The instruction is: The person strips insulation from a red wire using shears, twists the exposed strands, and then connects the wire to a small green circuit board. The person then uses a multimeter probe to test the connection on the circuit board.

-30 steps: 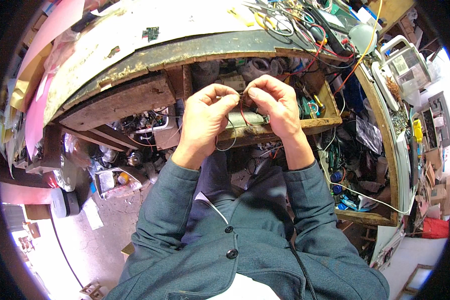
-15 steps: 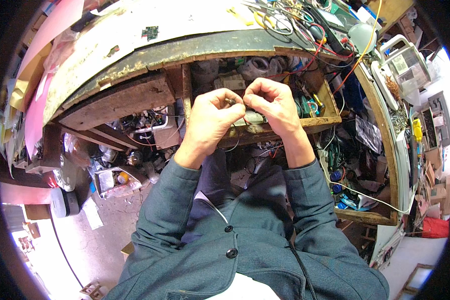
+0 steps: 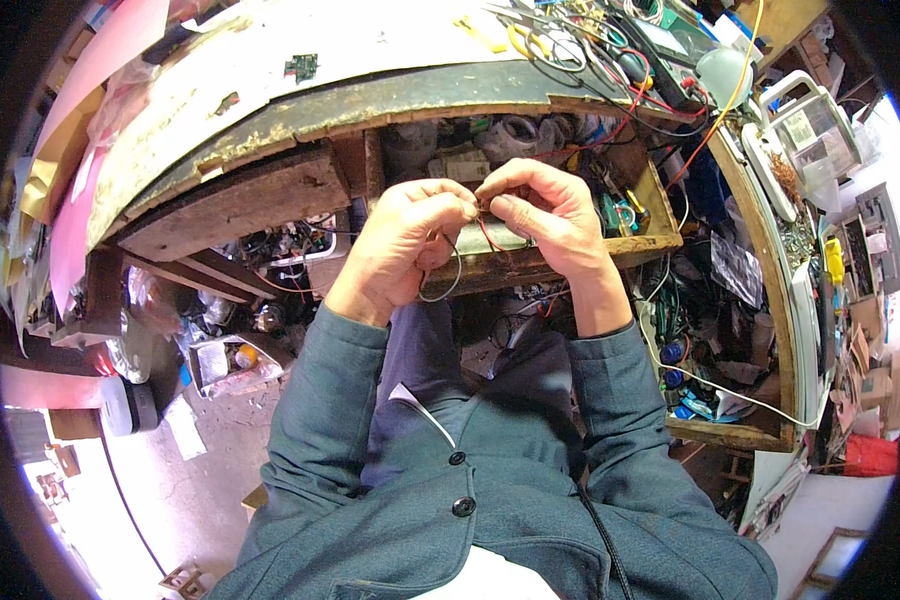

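Observation:
Both hands meet fingertip to fingertip over an open wooden drawer [image 3: 635,243]. My left hand [image 3: 405,240] is closed in a pinch, with a thin dark wire [image 3: 458,272] looping down below its fingers. My right hand [image 3: 555,220] is pinched as well, and a short red wire [image 3: 487,236] hangs between the two hands. What sits right between the fingertips is too small to make out; the wires seem to run up to it. Behind the hands, the drawer holds plastic bags, a pale box [image 3: 465,165] and yellow-handled tools [image 3: 637,205].
The worktop [image 3: 370,90] lies beyond the drawer, with a small dark circuit board [image 3: 301,68] on it. Tangled leads and a multimeter [image 3: 660,60] crowd its right end. A wood-framed bin [image 3: 785,400] of cables stands at right. An open box [image 3: 232,362] sits on the floor at left.
My left hand has turned and shifted slightly left and down, its fingers still near the right ones. The dark wire loop and red wire now show more plainly below the fingers.

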A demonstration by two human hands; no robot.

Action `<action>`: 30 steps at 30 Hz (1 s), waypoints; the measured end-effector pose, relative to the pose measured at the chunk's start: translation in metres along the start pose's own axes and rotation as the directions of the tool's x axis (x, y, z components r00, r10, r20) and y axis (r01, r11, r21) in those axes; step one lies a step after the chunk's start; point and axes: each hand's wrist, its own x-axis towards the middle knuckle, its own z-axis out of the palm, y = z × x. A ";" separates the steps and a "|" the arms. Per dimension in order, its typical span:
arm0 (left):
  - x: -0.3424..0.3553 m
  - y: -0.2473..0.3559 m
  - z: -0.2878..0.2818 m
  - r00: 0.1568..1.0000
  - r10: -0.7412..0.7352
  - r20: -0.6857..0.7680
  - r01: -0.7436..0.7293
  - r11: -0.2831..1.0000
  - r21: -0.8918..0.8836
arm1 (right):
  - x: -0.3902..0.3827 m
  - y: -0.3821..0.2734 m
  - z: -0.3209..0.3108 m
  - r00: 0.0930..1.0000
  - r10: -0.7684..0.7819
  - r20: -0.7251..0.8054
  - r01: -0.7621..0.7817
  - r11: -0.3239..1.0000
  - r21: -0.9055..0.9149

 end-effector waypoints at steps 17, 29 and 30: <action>0.004 0.004 -0.003 0.993 -0.068 0.095 0.064 0.997 0.052 | -0.003 -0.009 0.011 1.000 0.014 0.024 -0.006 0.946 -0.324; 0.003 0.005 -0.002 0.989 -0.082 0.122 0.071 0.993 0.095 | -0.003 -0.006 0.005 0.994 0.108 0.006 -0.102 0.960 -0.262; 0.003 0.006 -0.002 0.989 -0.084 0.123 0.073 0.994 0.087 | -0.003 -0.003 0.007 0.995 0.083 -0.052 -0.091 0.981 -0.172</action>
